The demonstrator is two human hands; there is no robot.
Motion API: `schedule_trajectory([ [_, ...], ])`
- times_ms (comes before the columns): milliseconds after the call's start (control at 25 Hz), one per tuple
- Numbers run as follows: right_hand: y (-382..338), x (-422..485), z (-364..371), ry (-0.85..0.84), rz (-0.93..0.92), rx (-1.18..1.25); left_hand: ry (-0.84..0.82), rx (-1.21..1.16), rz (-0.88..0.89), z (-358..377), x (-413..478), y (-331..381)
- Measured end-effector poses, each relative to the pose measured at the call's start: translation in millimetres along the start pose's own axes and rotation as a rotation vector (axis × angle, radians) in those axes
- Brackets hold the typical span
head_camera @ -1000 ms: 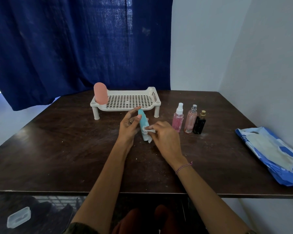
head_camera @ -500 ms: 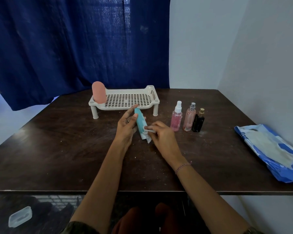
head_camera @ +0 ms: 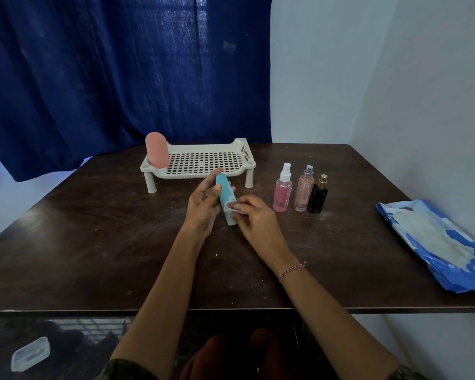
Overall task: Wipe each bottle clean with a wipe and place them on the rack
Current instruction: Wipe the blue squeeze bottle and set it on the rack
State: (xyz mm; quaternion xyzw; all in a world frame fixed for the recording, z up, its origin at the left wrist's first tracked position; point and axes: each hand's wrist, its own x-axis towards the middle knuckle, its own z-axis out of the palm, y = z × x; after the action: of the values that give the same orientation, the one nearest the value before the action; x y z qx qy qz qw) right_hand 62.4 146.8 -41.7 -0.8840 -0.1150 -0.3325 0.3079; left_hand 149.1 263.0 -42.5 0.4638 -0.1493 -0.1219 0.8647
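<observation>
Dark blue curtains are hanging behind a dark wooden table, with pale walls meeting in the corner at the right. Near the far edge of the table a cream plastic rack is standing on short legs, and a pink rounded bottle is standing upright at its left end.

In front of the rack, a person is holding a teal bottle tilted, its rounded top pointing away toward the rack. The left hand is supporting the bottle from the left side, thumb resting against it and the other fingers stretched out and loosely spread toward the rack. The right hand is pinching a small white wipe between thumb and fingertips and pressing it against the bottle's lower half. A thin braided bracelet is circling the right wrist.

Just to the right of the hands, three spray bottles are standing upright in a close row: a pink spray bottle with a white top, a peach spray bottle with a silver top, and a black bottle with a gold top. Well apart, at the table's right edge, a blue and white pack of wipes is lying flat.

Below the table edge at the lower left, a clear plastic container is sitting on the floor.
</observation>
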Motion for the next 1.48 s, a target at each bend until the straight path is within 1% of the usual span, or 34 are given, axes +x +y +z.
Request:
schedule_trajectory([
  [80, 0, -1, 0, 0.005, 0.025, -0.006, 0.001, -0.016, -0.003, 0, 0, 0],
  [280, 7, 3, 0, 0.077, 0.111, 0.002, -0.028, -0.034, -0.015, 2, -1, -1],
  [400, 3, 1, -1, 0.090, 0.041, 0.002, -0.062, -0.031, -0.013, 3, -3, -1],
  [480, 0, -1, 0, 0.076, -0.026, -0.023, -0.071, -0.029, -0.006, 3, -3, 0],
  [560, 1, -1, 0, 0.058, -0.052, -0.019, -0.075, -0.023, -0.002, 2, -2, 0],
  [640, 5, 0, 0, 0.076, -0.022, 0.010, -0.072, -0.016, -0.003, 1, -1, -1],
  [760, 12, 3, -4, 0.109, 0.088, 0.059, -0.061, -0.008, -0.004, -1, -1, -3],
  [840, 14, 4, -4, 0.104, 0.108, 0.061, -0.073, -0.003, -0.003, -1, -1, -4],
  [1120, 5, 2, 1, 0.081, -0.109, -0.057, -0.131, -0.027, 0.002, -1, -1, -3],
  [1200, 7, 2, 0, 0.094, -0.139, -0.061, -0.150, -0.017, 0.003, -1, -2, -3],
  [1280, 11, 4, -1, 0.125, -0.093, -0.011, -0.161, -0.018, 0.002, 0, -2, -3],
  [1360, 15, 6, -2, 0.144, -0.001, 0.044, -0.168, -0.015, 0.003, 0, -2, -3],
  [1440, 18, 8, -2, 0.140, 0.069, 0.056, -0.174, 0.001, 0.010, 0, -2, -4],
  [1480, 19, 8, -2, 0.140, 0.074, 0.051, -0.180, 0.004, 0.012, 0, -2, -4],
])
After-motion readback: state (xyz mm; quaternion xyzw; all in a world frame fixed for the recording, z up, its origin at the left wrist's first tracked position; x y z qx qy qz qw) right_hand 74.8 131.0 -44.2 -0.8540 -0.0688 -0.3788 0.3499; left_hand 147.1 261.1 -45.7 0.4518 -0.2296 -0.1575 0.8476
